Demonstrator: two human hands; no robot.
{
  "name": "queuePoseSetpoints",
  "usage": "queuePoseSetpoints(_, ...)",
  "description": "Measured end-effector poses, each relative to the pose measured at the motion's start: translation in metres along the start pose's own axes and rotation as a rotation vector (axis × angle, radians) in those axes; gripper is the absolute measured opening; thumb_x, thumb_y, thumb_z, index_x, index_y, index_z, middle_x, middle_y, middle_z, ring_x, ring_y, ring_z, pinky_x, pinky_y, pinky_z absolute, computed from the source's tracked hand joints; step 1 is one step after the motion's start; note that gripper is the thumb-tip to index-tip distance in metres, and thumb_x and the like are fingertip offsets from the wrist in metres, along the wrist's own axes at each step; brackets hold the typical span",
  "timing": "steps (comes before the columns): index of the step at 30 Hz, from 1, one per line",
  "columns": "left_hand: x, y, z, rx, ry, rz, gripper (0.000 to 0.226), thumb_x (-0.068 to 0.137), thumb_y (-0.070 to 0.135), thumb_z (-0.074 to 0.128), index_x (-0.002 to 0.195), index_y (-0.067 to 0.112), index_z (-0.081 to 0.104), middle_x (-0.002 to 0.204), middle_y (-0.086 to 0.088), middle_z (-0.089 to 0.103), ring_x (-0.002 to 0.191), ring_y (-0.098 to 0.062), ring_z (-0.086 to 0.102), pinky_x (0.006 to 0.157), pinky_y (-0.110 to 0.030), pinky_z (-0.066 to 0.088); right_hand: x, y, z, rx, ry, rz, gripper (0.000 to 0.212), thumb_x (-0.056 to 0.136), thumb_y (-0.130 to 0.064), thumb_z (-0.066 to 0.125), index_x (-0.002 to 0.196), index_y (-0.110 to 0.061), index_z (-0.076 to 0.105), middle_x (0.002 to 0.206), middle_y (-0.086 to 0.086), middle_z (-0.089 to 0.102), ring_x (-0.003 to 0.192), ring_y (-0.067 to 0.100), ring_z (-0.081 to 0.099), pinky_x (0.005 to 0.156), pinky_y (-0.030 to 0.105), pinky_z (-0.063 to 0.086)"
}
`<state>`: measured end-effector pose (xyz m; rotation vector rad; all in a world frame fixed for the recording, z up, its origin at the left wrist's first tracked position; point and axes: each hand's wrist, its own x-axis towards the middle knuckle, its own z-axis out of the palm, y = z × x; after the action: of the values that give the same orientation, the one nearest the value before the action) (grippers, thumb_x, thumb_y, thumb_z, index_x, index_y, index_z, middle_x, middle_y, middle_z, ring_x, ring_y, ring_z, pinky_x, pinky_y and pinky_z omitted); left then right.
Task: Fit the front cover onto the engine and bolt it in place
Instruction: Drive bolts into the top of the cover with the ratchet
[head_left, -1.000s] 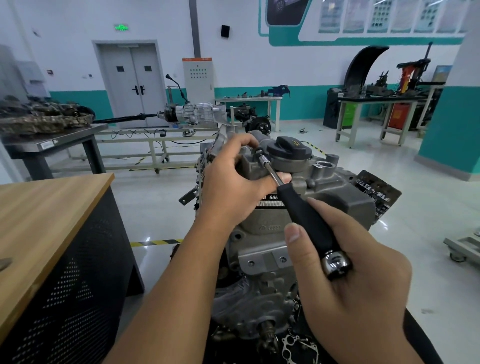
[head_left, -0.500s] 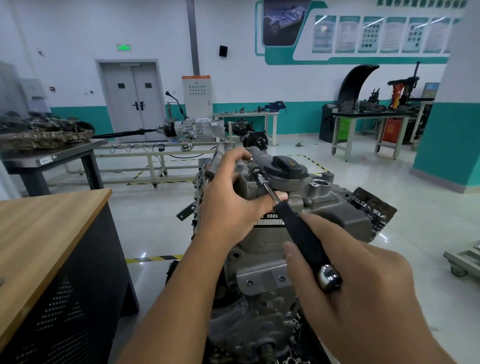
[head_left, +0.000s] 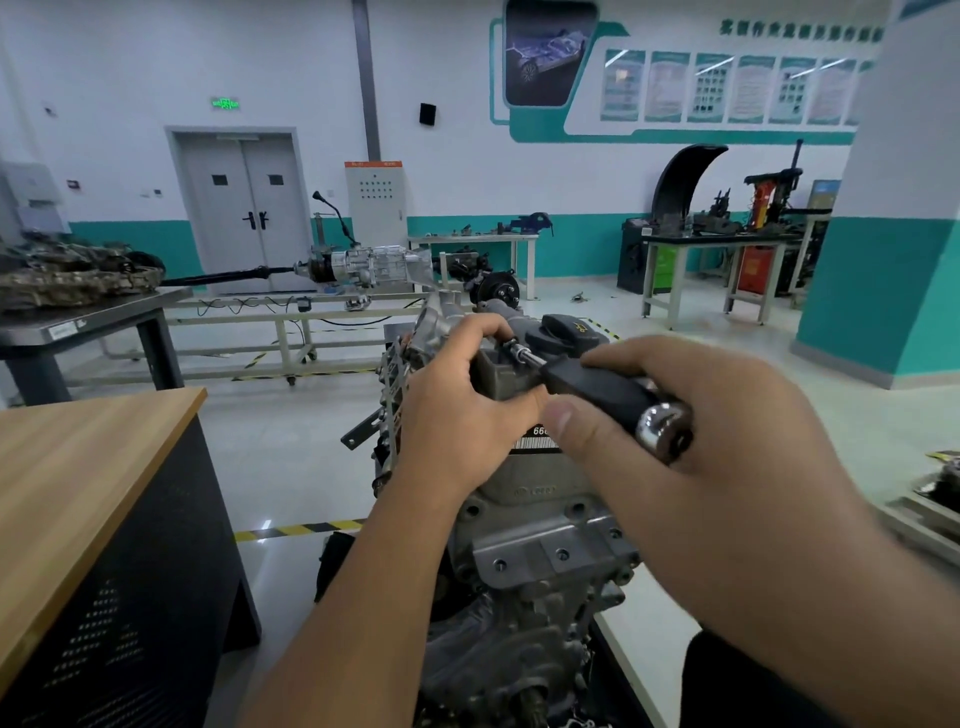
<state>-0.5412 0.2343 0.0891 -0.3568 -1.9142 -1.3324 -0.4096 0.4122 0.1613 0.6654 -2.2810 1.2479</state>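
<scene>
The grey cast front cover (head_left: 540, 519) sits against the front of the engine (head_left: 415, 358), which stands upright before me. My left hand (head_left: 462, 410) grips the cover's top corner, thumb in front and fingers curled over the back edge. My right hand (head_left: 701, 415) holds a black-handled ratchet (head_left: 602, 389) with a chrome end. Its socket (head_left: 514, 349) rests on a bolt at the top of the cover, just left of the black oil filler cap (head_left: 566, 332). The bolt itself is hidden by the socket.
A wood-topped black cabinet (head_left: 78, 478) stands close on my left. A metal tray (head_left: 924, 514) lies low at the right edge. Behind are a grey bench with parts (head_left: 78, 312), a gearbox on a frame (head_left: 363, 265) and workbenches (head_left: 717, 244). Yellow-black tape (head_left: 296, 530) marks the floor.
My right hand has swung the ratchet handle up and to the right, from pointing down toward me to nearly level. The left hand keeps its grip on the cover's top.
</scene>
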Motion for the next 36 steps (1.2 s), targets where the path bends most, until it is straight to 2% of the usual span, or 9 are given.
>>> queuePoseSetpoints(2,0.000,0.000,0.000,0.036,0.007,0.010,0.050,0.059,0.045,0.079,0.105,0.038,0.059,0.078,0.013,0.068,0.070,-0.016,0.064,0.066,-0.045,0.058,-0.011,0.009,0.005,-0.125,-0.026,-0.110,0.026,0.082,-0.057,0.058,0.092,-0.034,0.067,0.071,-0.013,0.067,0.060,0.006,0.065,0.045,0.021,0.047)
queuePoseSetpoints(4,-0.001,0.001,-0.001,0.117,0.022,0.028,0.050,0.059,0.048,0.077,0.105,0.041,0.057,0.071,0.019,0.064,0.060,-0.003,0.056,0.056,-0.032,0.051,-0.008,0.012,0.001,-0.601,-0.120,-0.349,0.025,0.093,-0.048,0.055,0.097,-0.027,0.068,0.054,-0.008,0.056,0.042,0.013,0.053,0.039,0.030,0.046)
queuePoseSetpoints(7,-0.002,0.007,-0.002,0.142,0.005,0.018,0.051,0.061,0.051,0.074,0.108,0.044,0.057,0.073,0.013,0.066,0.061,-0.008,0.059,0.057,-0.040,0.056,0.005,0.013,-0.011,-0.934,-0.248,-0.520,0.014,0.087,-0.035,0.067,0.098,-0.026,0.064,0.057,-0.008,0.051,0.042,0.021,0.051,0.043,0.031,0.049)
queuePoseSetpoints(9,-0.003,0.010,-0.002,0.163,0.000,0.019,0.052,0.057,0.056,0.069,0.107,0.051,0.056,0.079,0.016,0.068,0.065,-0.005,0.062,0.060,-0.042,0.058,0.011,0.011,-0.017,-0.858,-0.215,-0.454,0.013,0.090,-0.041,0.062,0.099,-0.031,0.064,0.062,-0.012,0.056,0.050,0.013,0.054,0.048,0.029,0.050)
queuePoseSetpoints(15,-0.004,0.012,-0.004,0.209,0.004,0.094,0.051,0.065,0.064,0.072,0.111,0.046,0.060,0.105,0.032,0.064,0.095,0.005,0.063,0.084,-0.038,0.058,0.003,0.021,0.000,0.252,0.124,0.172,0.010,0.086,-0.033,0.079,0.092,-0.029,0.072,0.069,-0.009,0.071,0.060,0.011,0.067,0.045,0.024,0.054)
queuePoseSetpoints(21,-0.005,0.011,-0.003,0.163,0.032,0.039,0.043,0.060,0.059,0.077,0.095,0.040,0.060,0.094,0.018,0.070,0.090,-0.003,0.068,0.080,-0.041,0.060,0.017,0.018,-0.026,-0.754,-0.082,-0.482,0.033,0.090,-0.041,0.071,0.093,-0.029,0.040,0.058,-0.008,0.055,0.042,0.011,0.047,0.034,0.028,0.042)
queuePoseSetpoints(27,-0.012,0.018,-0.008,0.215,0.008,0.039,0.049,0.069,0.063,0.074,0.111,0.044,0.059,0.103,0.033,0.064,0.098,0.009,0.061,0.085,-0.029,0.056,0.030,0.012,-0.030,-0.483,-0.034,-0.372,0.030,0.083,-0.037,0.074,0.089,-0.023,0.048,0.067,-0.005,0.058,0.056,0.010,0.051,0.047,0.031,0.043)
queuePoseSetpoints(31,-0.024,0.028,-0.005,0.492,0.076,0.214,0.051,0.080,0.056,0.061,0.125,0.034,0.061,0.118,0.012,0.066,0.110,-0.015,0.060,0.090,-0.046,0.051,0.025,0.019,-0.026,-0.427,0.034,-0.363,0.029,0.085,-0.033,0.078,0.091,-0.017,0.054,0.069,-0.001,0.062,0.059,0.014,0.055,0.049,0.032,0.046)
queuePoseSetpoints(36,-0.023,0.032,0.003,0.542,0.344,0.506,0.026,0.090,0.026,0.064,0.106,0.011,0.077,0.105,-0.007,0.072,0.098,-0.031,0.067,0.080,-0.051,0.052,0.025,0.018,-0.022,-0.437,0.044,-0.380,0.030,0.085,-0.033,0.076,0.092,-0.014,0.054,0.068,0.004,0.061,0.058,0.022,0.055,0.051,0.034,0.046)
